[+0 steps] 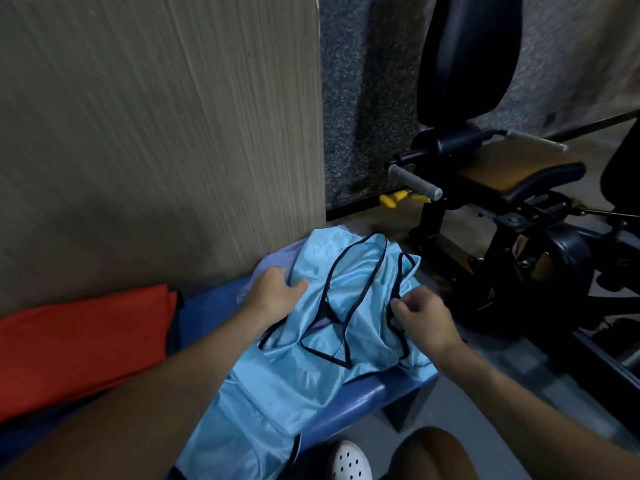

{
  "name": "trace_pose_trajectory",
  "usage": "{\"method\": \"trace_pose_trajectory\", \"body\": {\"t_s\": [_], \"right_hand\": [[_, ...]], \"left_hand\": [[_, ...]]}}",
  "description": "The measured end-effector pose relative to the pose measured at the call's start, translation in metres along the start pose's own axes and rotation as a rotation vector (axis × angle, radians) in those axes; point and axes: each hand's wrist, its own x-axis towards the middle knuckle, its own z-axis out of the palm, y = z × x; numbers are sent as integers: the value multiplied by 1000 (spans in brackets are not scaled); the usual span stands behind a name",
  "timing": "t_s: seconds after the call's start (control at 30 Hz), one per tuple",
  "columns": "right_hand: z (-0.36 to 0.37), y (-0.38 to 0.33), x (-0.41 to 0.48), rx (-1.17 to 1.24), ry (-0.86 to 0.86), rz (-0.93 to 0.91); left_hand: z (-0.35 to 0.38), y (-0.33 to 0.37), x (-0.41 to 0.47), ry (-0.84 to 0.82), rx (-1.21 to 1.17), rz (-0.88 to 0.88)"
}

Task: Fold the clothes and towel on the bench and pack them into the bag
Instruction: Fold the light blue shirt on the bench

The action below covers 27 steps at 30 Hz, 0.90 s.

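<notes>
Satin-blue sleeveless jersey (311,386) lies spread on the blue worktop (367,398), long axis running from the hem near the person to the shoulders by the wall. Left grip (273,296) rests flat on its left side, released. Right grip (420,315) pinches the black-trimmed armhole edge on its right side, probably to fold that side inward. Count: one jersey, one lilac cloth (277,265) under it, one red bag (79,341), probably, well apart to the left.

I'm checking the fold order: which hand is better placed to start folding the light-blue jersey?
Right. The right hand pinches the black-trimmed edge of the shiny light-blue jersey, so it could probably carry that side over. The left hand only rests on it, likely steadying it.
</notes>
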Motion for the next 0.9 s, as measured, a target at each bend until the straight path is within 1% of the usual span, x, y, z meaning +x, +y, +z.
{"method": "trace_pose_trajectory", "body": {"t_s": [0.07, 0.2, 0.3, 0.33, 0.4, 0.47, 0.53, 0.6, 0.73, 0.83, 0.9], "right_hand": [[0, 1, 12, 63, 33, 39], [5, 1, 36, 157, -50, 138], [13, 1, 47, 132, -71, 165], [16, 1, 50, 123, -80, 167], [19, -2, 51, 114, -120, 170], [22, -3, 55, 83, -125, 191], [22, -3, 56, 43, -93, 187], [20, -5, 53, 56, -52, 152], [4, -20, 42, 83, -30, 60], [-9, -32, 31, 68, 30, -6], [-21, -48, 17, 128, 23, -53]], "left_hand": [[9, -1, 9, 17, -99, -65], [11, -5, 25, 19, -341, -167], [6, -2, 25, -91, -486, -240], [3, 0, 23, -124, -496, -237], [-5, 6, 19, -140, -487, -201], [-16, 14, 12, -125, -512, -160], [-27, 20, 7, -92, -565, -146], [-40, 25, 0, -76, -603, -149], [-67, 31, -16, -27, -716, -49], [-88, 32, -32, -14, -809, 4], [-100, 35, -44, -17, -868, 35]]}}
